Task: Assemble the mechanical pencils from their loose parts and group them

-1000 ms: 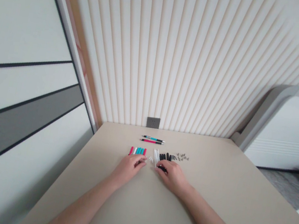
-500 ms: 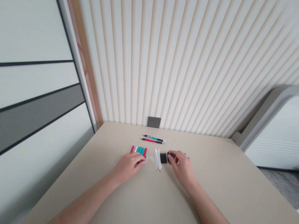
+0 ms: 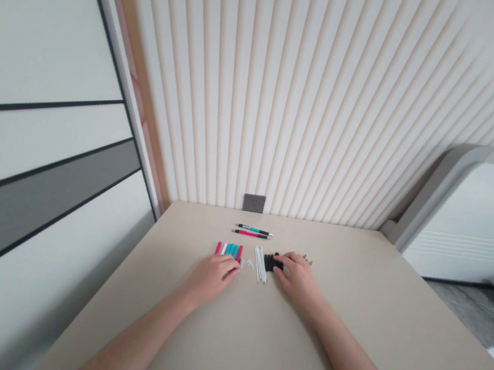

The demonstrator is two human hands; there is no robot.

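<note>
My right hand [image 3: 298, 277] is at the right end of a row of short black pen grips [image 3: 268, 262], its thumb and fingers closed around the endmost one. Coloured pen barrels [image 3: 230, 249] in red, white and teal lie side by side just beyond my left hand [image 3: 213, 274]. That hand rests low with fingers curled together; whatever they hold is hidden. Between the hands are small white pieces [image 3: 250, 263] and a bundle of thin white refills [image 3: 260, 265].
Two assembled pens, one teal and black [image 3: 255, 229], one red and black [image 3: 252, 234], lie farther back on the beige table [image 3: 212, 342]. Small metallic bits [image 3: 308, 260] sit past my right hand. A ribbed wall with a dark socket [image 3: 254, 203] borders the back edge.
My right hand has shifted slightly left and down, bringing its fingers against the black grips. My left fingers have closed over the dark thing seen between them before.
</note>
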